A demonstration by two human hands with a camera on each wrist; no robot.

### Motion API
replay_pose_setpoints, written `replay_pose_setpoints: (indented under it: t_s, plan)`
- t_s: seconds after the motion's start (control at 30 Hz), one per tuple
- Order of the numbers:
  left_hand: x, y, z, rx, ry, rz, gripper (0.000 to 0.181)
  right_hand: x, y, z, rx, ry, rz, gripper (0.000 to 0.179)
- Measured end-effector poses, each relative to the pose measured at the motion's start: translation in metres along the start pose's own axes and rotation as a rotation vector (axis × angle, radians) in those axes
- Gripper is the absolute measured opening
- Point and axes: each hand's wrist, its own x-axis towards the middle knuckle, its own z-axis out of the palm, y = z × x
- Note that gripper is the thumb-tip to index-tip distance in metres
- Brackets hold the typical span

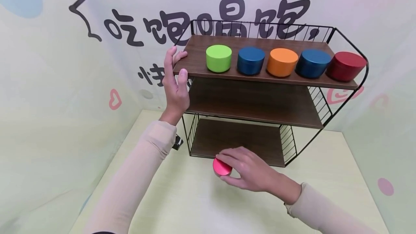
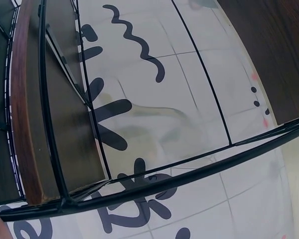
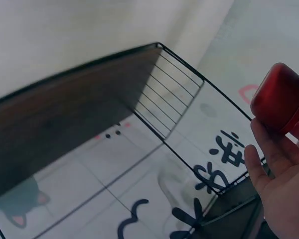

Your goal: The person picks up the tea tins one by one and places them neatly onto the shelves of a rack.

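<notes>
A three-tier rack [image 1: 247, 104] with dark wood boards and black wire sides stands on the pale table. My left hand [image 1: 177, 89] grips its upper left corner, thumb in front and fingers over the side. Only a sliver of that hand shows in the left wrist view, by the black frame [image 2: 189, 175]. In front of the bottom board, my right hand [image 1: 250, 169] holds a round red tin [image 1: 222, 167] between thumb and fingers. The right wrist view shows this red tin [image 3: 279, 97] at the fingertips of the right hand [image 3: 289, 194].
Along the top board stand a green tin [image 1: 219, 59], a blue tin [image 1: 251, 60], an orange tin [image 1: 282, 62], another blue tin [image 1: 313, 63] and a dark red tin [image 1: 346, 66]. A small black object [image 1: 177, 142] lies behind the left forearm. A printed cloth [image 1: 97, 64] hangs behind.
</notes>
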Motion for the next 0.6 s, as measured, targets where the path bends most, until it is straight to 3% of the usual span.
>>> replay_pose_setpoints:
  t_s: [0.17, 0.6]
  plan:
    - [0.001, 0.0, 0.0, 0.002, 0.002, 0.004, 0.048, 0.019, 0.006, -0.015, -0.016, 0.035, -0.044, 0.051]
    - [0.001, 0.0, 0.0, 0.006, 0.003, 0.0, 0.048, 0.065, 0.007, -0.066, -0.003, 0.026, -0.021, 0.059]
